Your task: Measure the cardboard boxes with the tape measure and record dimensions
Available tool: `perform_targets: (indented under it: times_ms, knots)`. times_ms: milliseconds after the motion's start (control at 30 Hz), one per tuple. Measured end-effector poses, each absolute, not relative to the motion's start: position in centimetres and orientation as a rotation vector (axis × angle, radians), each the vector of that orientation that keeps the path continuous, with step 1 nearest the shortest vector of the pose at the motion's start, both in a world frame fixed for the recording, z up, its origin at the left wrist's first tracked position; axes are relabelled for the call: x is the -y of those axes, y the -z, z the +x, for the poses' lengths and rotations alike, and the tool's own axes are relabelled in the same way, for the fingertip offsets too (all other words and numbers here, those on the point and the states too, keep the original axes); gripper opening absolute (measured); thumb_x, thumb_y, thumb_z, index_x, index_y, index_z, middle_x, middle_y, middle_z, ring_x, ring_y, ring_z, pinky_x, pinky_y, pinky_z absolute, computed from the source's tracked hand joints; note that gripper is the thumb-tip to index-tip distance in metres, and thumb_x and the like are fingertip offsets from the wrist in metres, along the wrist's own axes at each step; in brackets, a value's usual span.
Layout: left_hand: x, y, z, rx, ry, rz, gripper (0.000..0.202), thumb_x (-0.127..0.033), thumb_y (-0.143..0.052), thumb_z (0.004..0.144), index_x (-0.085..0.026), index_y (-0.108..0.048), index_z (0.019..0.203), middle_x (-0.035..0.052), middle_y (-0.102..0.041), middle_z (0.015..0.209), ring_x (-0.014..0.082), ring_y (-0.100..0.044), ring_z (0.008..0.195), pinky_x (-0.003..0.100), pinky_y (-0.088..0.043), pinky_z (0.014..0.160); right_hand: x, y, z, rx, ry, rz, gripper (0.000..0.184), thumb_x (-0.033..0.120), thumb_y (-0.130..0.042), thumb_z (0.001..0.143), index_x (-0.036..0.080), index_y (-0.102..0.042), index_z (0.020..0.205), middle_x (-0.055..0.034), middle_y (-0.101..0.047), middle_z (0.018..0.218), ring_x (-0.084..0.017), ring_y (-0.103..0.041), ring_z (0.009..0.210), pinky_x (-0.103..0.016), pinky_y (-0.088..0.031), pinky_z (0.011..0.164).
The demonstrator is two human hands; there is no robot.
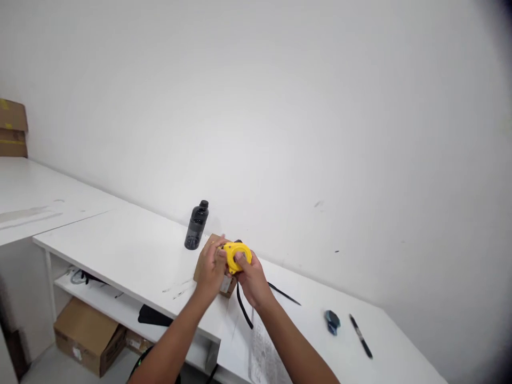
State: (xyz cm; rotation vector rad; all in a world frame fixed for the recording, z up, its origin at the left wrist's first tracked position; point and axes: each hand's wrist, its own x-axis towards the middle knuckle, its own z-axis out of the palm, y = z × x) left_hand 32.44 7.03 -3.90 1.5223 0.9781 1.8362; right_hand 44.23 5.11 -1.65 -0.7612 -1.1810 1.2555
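A yellow tape measure (239,258) is held up above the white desk, between my two hands. My right hand (253,277) is wrapped round its right side, with the thumb on its face. At its left end the fingers of my left hand (213,266) are closed on the case or the tape tip; which of these is hidden. A black strap (244,309) hangs below my hands. Behind and below them sits a small cardboard box (203,257), partly covered by my left hand.
A dark bottle (196,226) stands by the wall on the desk (120,229). To the right lie a printed sheet (264,352), a thin black stick (285,294), a dark blue object (332,322) and a black pen (360,336). A cardboard box (86,336) stands below the shelf.
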Motion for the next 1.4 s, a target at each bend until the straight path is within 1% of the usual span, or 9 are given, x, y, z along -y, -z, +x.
perform_targets:
  times_ms: [100, 200, 267, 333, 433, 567, 767, 1167, 1400]
  knots:
    - [-10.2, 5.5, 30.3, -1.389, -1.762, 1.359, 0.051, -0.055, -0.052, 0.086, -0.022, -0.055, 0.125, 0.0123, -0.049, 0.144, 0.0319, -0.023, 0.144, 0.052, -0.019, 0.117, -9.4, 0.4, 43.4, 1.295, -1.027, -0.938, 0.049, 0.049, -0.076, 0.068, 0.024, -0.051, 0.102, -0.002, -0.062, 0.089, -0.019, -0.059, 0.076, -0.032, -0.05, 0.063]
    - [-12.6, 8.1, 29.4, -1.318, -1.569, 1.07, 0.075, -0.05, -0.069, 0.075, -0.019, -0.04, 0.138, 0.0176, -0.049, 0.141, 0.0331, -0.045, 0.131, 0.048, -0.038, 0.106, -13.7, 0.4, 43.0, 1.486, -0.723, -1.053, 0.045, 0.046, -0.073, 0.069, 0.024, -0.054, 0.104, -0.0027, -0.062, 0.096, -0.021, -0.058, 0.086, -0.034, -0.051, 0.075]
    - [-13.5, 9.4, 29.1, -1.09, -1.481, 0.994, 0.074, -0.046, -0.071, 0.075, -0.019, -0.04, 0.137, 0.0166, -0.058, 0.13, 0.0276, -0.062, 0.11, 0.04, -0.049, 0.092, -15.8, 1.1, 42.6, 1.599, -0.665, -1.063, 0.048, 0.044, -0.07, 0.07, 0.024, -0.056, 0.111, -0.0038, -0.062, 0.107, -0.022, -0.058, 0.094, -0.035, -0.049, 0.083]
    - [-13.9, 10.1, 29.0, -0.942, -1.428, 0.965, 0.068, -0.043, -0.071, 0.075, -0.019, -0.044, 0.132, 0.0137, -0.065, 0.117, 0.0229, -0.068, 0.093, 0.035, -0.053, 0.082, -17.2, 2.1, 42.1, 1.657, -0.657, -1.076, 0.055, 0.044, -0.07, 0.071, 0.024, -0.055, 0.119, -0.0047, -0.06, 0.117, -0.022, -0.057, 0.1, -0.035, -0.047, 0.089]
    - [-14.2, 10.5, 28.6, -0.868, -1.381, 0.95, 0.071, -0.041, -0.074, 0.073, -0.02, -0.044, 0.134, 0.0108, -0.068, 0.107, 0.0203, -0.069, 0.083, 0.033, -0.053, 0.077, -18.1, 3.5, 41.5, 1.727, -0.644, -1.1, 0.058, 0.047, -0.067, 0.073, 0.025, -0.053, 0.125, -0.0045, -0.061, 0.117, -0.021, -0.058, 0.099, -0.036, -0.047, 0.089]
    - [-14.6, 10.8, 28.6, -0.855, -1.417, 0.972, 0.083, -0.041, -0.074, 0.074, -0.025, -0.035, 0.145, 0.0093, -0.068, 0.11, 0.0191, -0.068, 0.083, 0.033, -0.052, 0.077, -18.3, 4.4, 41.6, 1.864, -0.588, -1.11, 0.054, 0.046, -0.064, 0.077, 0.027, -0.051, 0.126, -0.002, -0.066, 0.106, -0.021, -0.061, 0.09, -0.036, -0.048, 0.084]
    - [-14.9, 11.0, 29.1, -0.936, -1.527, 1.038, 0.065, -0.038, -0.073, 0.075, -0.02, -0.054, 0.134, 0.0107, -0.068, 0.113, 0.0209, -0.066, 0.093, 0.031, -0.051, 0.083, -17.7, 4.2, 43.3, 1.901, -0.528, -1.172, 0.053, 0.046, -0.064, 0.076, 0.031, -0.049, 0.125, -0.0002, -0.066, 0.102, -0.022, -0.061, 0.088, -0.038, -0.049, 0.082]
    - [-14.8, 9.8, 29.7, -0.947, -1.538, 0.891, 0.062, -0.03, -0.077, 0.071, -0.018, -0.059, 0.128, 0.0109, -0.07, 0.109, 0.0171, -0.067, 0.081, 0.028, -0.053, 0.072, -12.1, 5.8, 54.5, 1.768, -0.635, -1.158, 0.057, 0.044, -0.072, 0.072, 0.028, -0.05, 0.121, -0.0029, -0.061, 0.111, -0.021, -0.059, 0.093, -0.035, -0.049, 0.08]
    - [-14.9, 9.3, 29.9, -0.96, -1.53, 0.878, 0.059, -0.028, -0.077, 0.071, -0.018, -0.059, 0.127, 0.0118, -0.069, 0.115, 0.0188, -0.067, 0.087, 0.03, -0.054, 0.074, -9.9, 6.9, 57.5, 1.717, -0.614, -1.202, 0.053, 0.044, -0.069, 0.074, 0.027, -0.049, 0.121, -0.003, -0.061, 0.109, -0.021, -0.058, 0.092, -0.037, -0.049, 0.081]
